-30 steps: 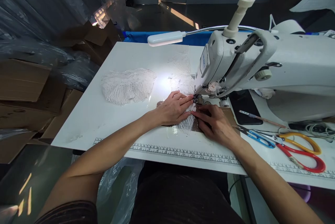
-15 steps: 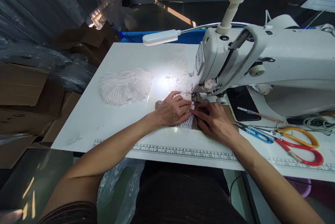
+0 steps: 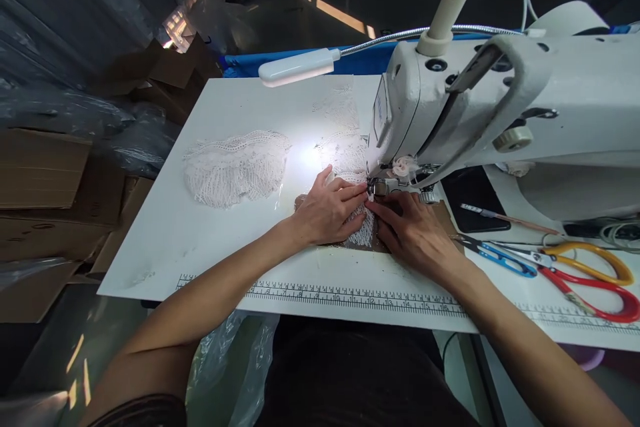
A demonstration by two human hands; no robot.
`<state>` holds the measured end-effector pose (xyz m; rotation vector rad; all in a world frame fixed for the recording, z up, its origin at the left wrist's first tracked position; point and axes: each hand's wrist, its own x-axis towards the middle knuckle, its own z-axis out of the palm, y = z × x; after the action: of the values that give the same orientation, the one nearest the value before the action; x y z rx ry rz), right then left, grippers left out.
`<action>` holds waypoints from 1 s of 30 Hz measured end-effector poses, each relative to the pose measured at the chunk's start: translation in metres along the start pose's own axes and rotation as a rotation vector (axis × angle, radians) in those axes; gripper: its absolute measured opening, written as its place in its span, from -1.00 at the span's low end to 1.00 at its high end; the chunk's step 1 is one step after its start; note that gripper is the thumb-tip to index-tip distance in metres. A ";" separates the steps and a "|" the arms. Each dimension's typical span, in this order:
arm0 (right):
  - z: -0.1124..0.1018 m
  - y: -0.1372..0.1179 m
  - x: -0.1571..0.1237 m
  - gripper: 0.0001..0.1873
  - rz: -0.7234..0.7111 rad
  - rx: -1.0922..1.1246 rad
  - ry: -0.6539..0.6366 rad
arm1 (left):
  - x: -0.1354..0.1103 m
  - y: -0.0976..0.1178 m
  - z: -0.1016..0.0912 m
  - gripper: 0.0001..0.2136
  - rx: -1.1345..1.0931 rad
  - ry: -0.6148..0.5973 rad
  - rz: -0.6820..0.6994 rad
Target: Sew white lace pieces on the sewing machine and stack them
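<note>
White lace (image 3: 363,232) under flat L hand (image 3: 327,212); R hand (image 3: 416,230) nr sewing m/c (image 3: 407,104), can't tell if gripping.

Sewing machine (image 3: 580,80): one
Hands: two, left hand (image 3: 327,212) and right hand (image 3: 417,230), at the machine's needle end
Separate lace piece (image 3: 237,168): one, left of the machine
Lamp head (image 3: 299,67): one, left of the machine
Dark slab (image 3: 470,197): one, beneath the machine's arm
Blue snips (image 3: 507,261): one, before the machine
Scissor handles (image 3: 590,247): two, orange and red, before the machine
Cardboard boxes (image 3: 43,167): several, well left of the machine, exact count hidden
</note>
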<state>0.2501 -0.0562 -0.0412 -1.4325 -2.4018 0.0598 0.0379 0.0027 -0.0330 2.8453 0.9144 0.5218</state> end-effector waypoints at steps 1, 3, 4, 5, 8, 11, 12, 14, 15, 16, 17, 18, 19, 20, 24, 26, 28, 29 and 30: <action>0.000 -0.001 0.001 -0.60 0.002 -0.003 -0.001 | 0.001 0.000 0.001 -0.69 0.019 0.000 0.000; 0.000 -0.002 0.004 -0.59 0.012 -0.018 -0.005 | 0.002 -0.001 0.002 -0.68 0.049 0.005 0.005; 0.000 -0.003 0.004 -0.58 0.019 -0.030 -0.011 | 0.002 -0.001 0.003 -0.68 0.060 0.012 0.006; 0.000 -0.003 0.005 -0.57 0.031 -0.046 -0.017 | 0.003 -0.001 0.004 -0.67 0.069 0.020 0.006; 0.000 -0.006 0.006 -0.58 0.073 -0.097 -0.033 | 0.003 -0.002 0.007 -0.66 0.090 0.040 0.000; 0.001 -0.008 0.005 -0.59 0.092 -0.131 -0.040 | 0.001 -0.001 0.011 -0.65 0.100 0.055 -0.009; 0.002 -0.008 0.005 -0.58 0.090 -0.136 -0.038 | 0.001 0.000 0.012 -0.65 0.099 0.063 -0.011; 0.004 -0.007 0.003 -0.57 0.079 -0.128 -0.026 | 0.001 0.000 0.012 -0.64 0.092 0.083 -0.020; 0.005 -0.006 0.003 -0.57 0.070 -0.115 -0.017 | 0.002 -0.001 0.012 -0.63 0.086 0.095 -0.029; 0.006 -0.004 0.002 -0.56 0.061 -0.095 -0.009 | 0.003 -0.003 0.011 -0.63 0.083 0.109 -0.046; 0.006 -0.002 0.001 -0.55 0.049 -0.067 0.000 | 0.005 -0.007 0.009 -0.63 0.084 0.120 -0.072; 0.007 0.001 0.000 -0.54 0.039 -0.033 0.008 | 0.008 -0.012 0.008 -0.62 0.091 0.121 -0.103; 0.006 0.004 -0.002 -0.53 0.029 0.006 0.015 | 0.012 -0.019 0.005 -0.62 0.102 0.107 -0.134; 0.006 0.008 -0.003 -0.52 0.022 0.050 0.021 | 0.015 -0.027 0.003 -0.61 0.115 0.077 -0.159; -0.003 0.025 -0.007 -0.52 0.007 0.228 -0.011 | 0.025 -0.059 -0.006 -0.57 0.105 -0.098 -0.090; -0.011 0.033 -0.007 -0.53 0.002 0.296 -0.055 | 0.024 -0.064 -0.009 -0.57 0.089 -0.072 -0.042; -0.018 0.037 -0.005 -0.56 0.003 0.345 -0.100 | 0.020 -0.060 -0.012 -0.60 0.072 -0.001 -0.003; -0.022 0.038 -0.003 -0.58 0.006 0.362 -0.121 | 0.016 -0.055 -0.012 -0.62 0.055 0.034 0.025; -0.025 0.039 -0.001 -0.59 0.012 0.374 -0.141 | 0.013 -0.049 -0.013 -0.66 0.032 0.062 0.060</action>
<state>0.2911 -0.0411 -0.0264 -1.3021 -2.3289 0.5975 0.0161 0.0502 -0.0277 2.9079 0.8573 0.6107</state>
